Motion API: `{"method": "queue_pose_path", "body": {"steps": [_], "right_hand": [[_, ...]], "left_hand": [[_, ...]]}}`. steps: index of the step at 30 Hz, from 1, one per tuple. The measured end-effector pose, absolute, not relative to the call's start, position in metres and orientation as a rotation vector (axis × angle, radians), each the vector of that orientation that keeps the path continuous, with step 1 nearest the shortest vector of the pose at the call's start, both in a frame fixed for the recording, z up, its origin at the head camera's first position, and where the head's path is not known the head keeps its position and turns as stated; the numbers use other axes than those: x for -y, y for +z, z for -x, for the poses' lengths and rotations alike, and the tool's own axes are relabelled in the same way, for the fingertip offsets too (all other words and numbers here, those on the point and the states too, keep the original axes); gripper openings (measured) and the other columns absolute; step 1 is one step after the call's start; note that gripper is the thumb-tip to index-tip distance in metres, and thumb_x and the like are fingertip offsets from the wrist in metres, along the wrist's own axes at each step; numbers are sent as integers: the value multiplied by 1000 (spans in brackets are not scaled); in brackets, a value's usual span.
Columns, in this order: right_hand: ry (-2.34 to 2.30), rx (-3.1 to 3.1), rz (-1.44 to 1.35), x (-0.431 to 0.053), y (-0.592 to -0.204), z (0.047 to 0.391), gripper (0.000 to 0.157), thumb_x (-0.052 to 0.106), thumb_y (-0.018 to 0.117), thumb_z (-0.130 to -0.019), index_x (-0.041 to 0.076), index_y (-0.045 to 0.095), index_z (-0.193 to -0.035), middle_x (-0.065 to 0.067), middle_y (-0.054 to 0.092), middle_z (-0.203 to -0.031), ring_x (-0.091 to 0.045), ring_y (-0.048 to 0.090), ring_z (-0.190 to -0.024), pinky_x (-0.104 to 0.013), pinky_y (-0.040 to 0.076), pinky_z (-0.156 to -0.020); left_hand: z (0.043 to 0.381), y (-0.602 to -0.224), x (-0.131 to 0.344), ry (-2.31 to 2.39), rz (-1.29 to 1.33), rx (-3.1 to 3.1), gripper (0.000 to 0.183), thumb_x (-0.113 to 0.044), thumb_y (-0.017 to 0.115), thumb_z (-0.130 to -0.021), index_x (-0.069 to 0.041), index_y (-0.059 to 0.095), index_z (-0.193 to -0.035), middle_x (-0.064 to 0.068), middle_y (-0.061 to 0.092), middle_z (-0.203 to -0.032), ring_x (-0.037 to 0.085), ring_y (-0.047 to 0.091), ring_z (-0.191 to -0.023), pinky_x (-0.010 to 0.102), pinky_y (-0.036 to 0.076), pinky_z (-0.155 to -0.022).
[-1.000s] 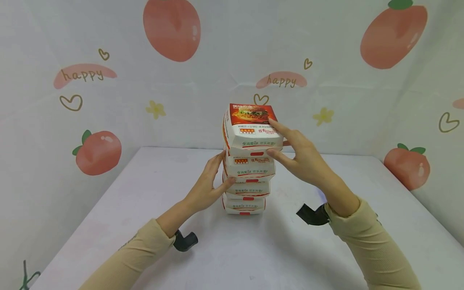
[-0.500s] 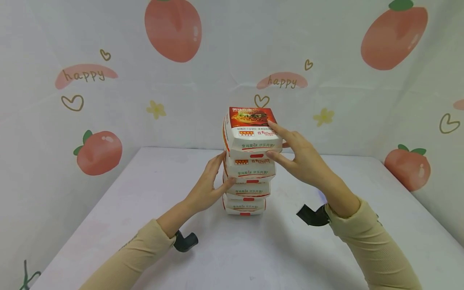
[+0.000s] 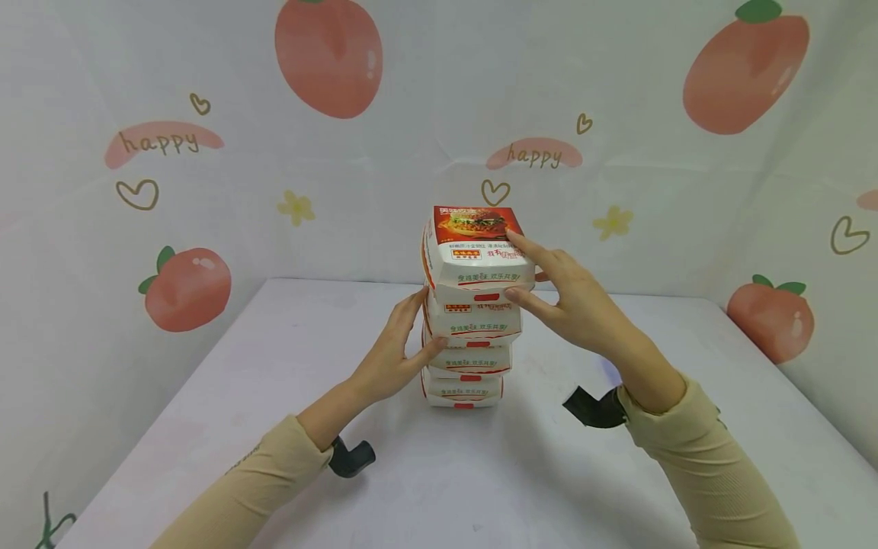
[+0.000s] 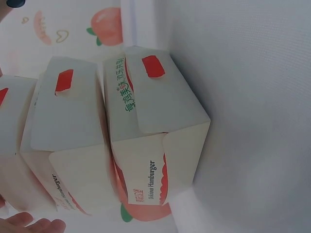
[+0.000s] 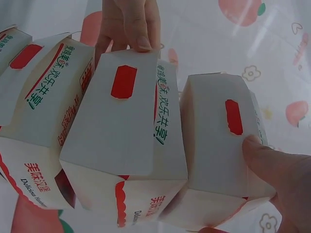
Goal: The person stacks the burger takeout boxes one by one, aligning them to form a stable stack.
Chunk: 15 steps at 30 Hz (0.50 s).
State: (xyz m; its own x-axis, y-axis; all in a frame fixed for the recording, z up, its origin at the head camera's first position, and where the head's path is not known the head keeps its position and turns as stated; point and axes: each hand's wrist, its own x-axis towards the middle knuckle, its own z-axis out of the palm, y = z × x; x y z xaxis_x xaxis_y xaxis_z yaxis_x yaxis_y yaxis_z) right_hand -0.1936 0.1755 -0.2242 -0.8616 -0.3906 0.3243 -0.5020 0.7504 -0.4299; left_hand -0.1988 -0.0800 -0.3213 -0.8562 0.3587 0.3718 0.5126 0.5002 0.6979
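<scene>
Several white paper hamburger boxes with red tabs stand in one stack on the table. My right hand [image 3: 583, 301] grips the top box [image 3: 480, 267] at its right side, thumb [image 5: 257, 148] on the front and index finger over the printed lid. That box sits close over the second box [image 3: 480, 324]. My left hand [image 3: 384, 362] rests against the left side of the second box, fingers extended up the side and thumb on its front corner. Below are a third box [image 3: 473, 360] and the bottom box [image 4: 160, 97]. The right hand's other fingers are mostly hidden behind the top box.
The white table [image 3: 439, 480] extends around the stack. A white cloth [image 3: 411, 76] with fruit prints hangs behind it. Black wrist mounts [image 3: 351, 457] stick out below both cuffs. A green stringy thing [image 3: 51, 526] shows at the lower left.
The top box has come down slightly with my right hand on it, and its lid appears flatter. My left hand and the lower boxes hold their place.
</scene>
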Motion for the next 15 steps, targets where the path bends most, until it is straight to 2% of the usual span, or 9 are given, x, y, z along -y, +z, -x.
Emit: {"method": "queue_pose_path", "body": {"steps": [6,15], "right_hand": [[761,2741,-702,-175,-223,192,71,38,59,-90,39,17,-148,-17,44,-133,-35,50,-116,-51,50,-83],[688,2737,-692,-173,-223,192,71,43,58,-90,42,16,-147,-17,45,-131,-31,51,-113,-48,50,-77]], "left_hand": [[199,-322,80,-1283,751,2563,75,-32,56,-93,-15,12,-151,10,21,-153,28,24,-142,53,34,-109],[201,-323,80,-1280,752,2566,74,-32,56,-93,-16,13,-151,9,20,-153,27,24,-141,54,34,-108]]}}
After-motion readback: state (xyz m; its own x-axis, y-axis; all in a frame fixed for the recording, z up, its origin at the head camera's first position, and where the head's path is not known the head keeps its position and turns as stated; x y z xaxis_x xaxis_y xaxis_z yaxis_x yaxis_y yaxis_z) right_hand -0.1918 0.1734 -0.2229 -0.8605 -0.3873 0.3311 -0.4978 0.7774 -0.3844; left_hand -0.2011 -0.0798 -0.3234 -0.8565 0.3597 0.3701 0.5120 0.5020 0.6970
